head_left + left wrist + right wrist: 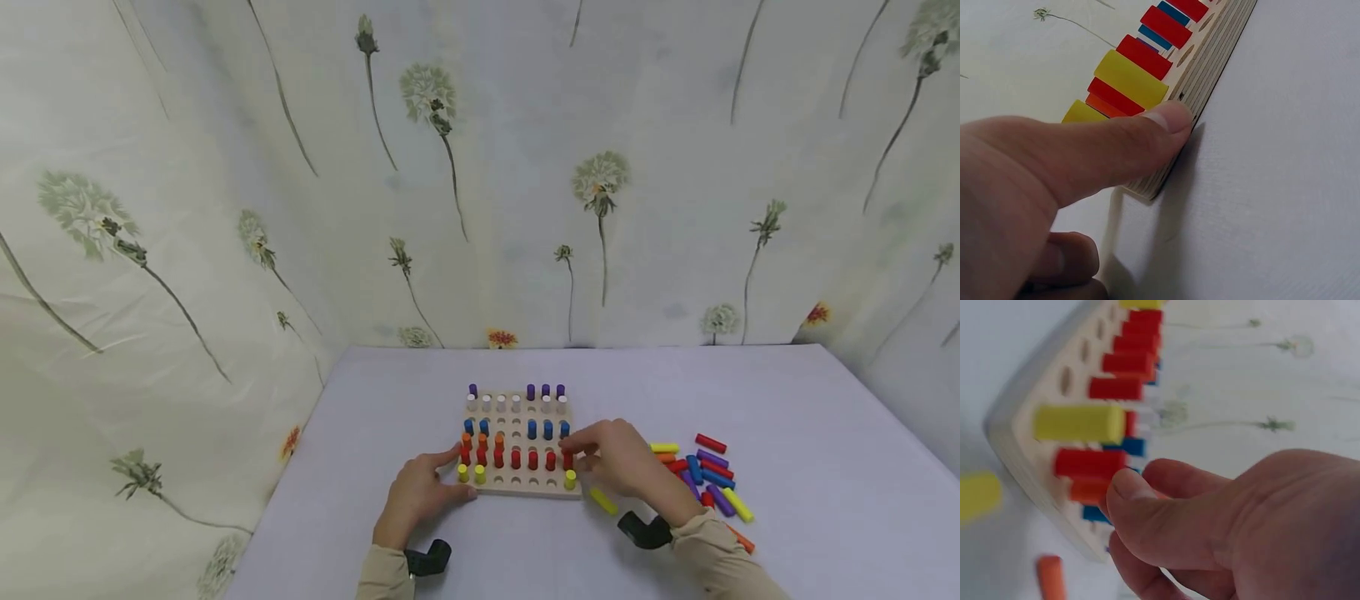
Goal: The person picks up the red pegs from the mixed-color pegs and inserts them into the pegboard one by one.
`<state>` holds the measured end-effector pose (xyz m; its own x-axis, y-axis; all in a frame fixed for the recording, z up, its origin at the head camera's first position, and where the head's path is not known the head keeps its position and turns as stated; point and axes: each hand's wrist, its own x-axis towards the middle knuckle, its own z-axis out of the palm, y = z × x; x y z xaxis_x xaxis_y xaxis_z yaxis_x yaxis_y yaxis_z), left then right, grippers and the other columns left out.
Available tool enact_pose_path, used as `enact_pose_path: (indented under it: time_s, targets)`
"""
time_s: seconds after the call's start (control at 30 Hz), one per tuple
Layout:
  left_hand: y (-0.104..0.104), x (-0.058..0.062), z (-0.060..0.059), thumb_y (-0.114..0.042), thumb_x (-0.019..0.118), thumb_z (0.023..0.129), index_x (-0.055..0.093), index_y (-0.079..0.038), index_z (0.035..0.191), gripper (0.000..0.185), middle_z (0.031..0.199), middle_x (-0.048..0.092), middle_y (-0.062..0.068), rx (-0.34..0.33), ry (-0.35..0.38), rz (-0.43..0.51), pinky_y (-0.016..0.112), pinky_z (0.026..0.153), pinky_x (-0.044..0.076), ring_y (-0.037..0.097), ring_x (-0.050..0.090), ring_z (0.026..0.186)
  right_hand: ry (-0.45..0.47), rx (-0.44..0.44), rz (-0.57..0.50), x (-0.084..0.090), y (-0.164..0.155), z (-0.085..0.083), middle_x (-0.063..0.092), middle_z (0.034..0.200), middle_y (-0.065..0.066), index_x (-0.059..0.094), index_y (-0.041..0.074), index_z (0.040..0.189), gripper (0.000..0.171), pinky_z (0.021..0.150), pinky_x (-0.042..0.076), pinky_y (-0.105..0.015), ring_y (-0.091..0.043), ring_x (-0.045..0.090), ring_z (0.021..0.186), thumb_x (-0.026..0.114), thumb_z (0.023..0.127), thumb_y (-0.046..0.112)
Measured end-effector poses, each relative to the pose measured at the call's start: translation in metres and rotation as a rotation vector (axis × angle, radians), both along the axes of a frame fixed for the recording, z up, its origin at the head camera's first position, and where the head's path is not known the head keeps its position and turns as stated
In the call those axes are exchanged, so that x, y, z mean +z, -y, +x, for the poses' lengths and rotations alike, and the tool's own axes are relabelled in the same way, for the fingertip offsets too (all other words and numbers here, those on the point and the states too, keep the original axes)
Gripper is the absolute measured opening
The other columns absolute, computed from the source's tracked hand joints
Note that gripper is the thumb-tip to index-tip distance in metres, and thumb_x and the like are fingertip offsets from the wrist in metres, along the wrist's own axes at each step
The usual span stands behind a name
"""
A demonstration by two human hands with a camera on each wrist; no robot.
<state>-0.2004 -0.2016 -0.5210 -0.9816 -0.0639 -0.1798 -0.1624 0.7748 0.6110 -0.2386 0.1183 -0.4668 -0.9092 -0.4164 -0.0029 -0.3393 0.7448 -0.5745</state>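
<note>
I see the square pale wooden pegboard (522, 487) lying near the white table's (787, 417) front edge. My left hand (416, 493) presses its thumb on the board's left front corner; my right hand (618, 460) pinches a red cylindrical peg (567, 461) at the right edge.

One pegboard (517, 487), two hands, three yellow pegs (570, 479) standing in it.

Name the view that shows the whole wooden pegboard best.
The head view: the pegboard lies whole on the table, all its peg rows visible. The left wrist view shows only its layered edge under the left hand's thumb; the right wrist view, one blurred corner beside the right hand.
</note>
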Motion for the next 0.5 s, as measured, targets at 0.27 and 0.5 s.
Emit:
enact_pose_path:
  time_s: [0.27,0.5]
  targets:
    - [0.000,-0.001,0.000,-0.042,0.094,0.078,0.065,-0.030,0.147,0.076,0.143,0.067,0.020,-0.005,-0.001,-0.009,0.055,0.090,0.056,0.025,0.063,0.098,-0.131,-0.069,0.081,0.035,-0.062,-0.009,0.080,0.103,-0.005,0.082,0.011,0.112,0.021,0.077,0.058,-0.045,-0.022,0.068,0.092,0.083,0.092,0.017]
    - [0.000,0.001,0.001,-0.043,0.094,0.079,0.065,-0.029,0.147,0.076,0.143,0.067,0.020,0.001,-0.001,-0.005,0.056,0.091,0.056,0.025,0.063,0.098,-0.007,-0.200,0.247,0.030,-0.108,-0.022,0.076,0.086,-0.004,0.080,0.005,0.099,0.031,0.062,0.054,-0.041,-0.021,0.064,0.074,0.084,0.090,0.035]
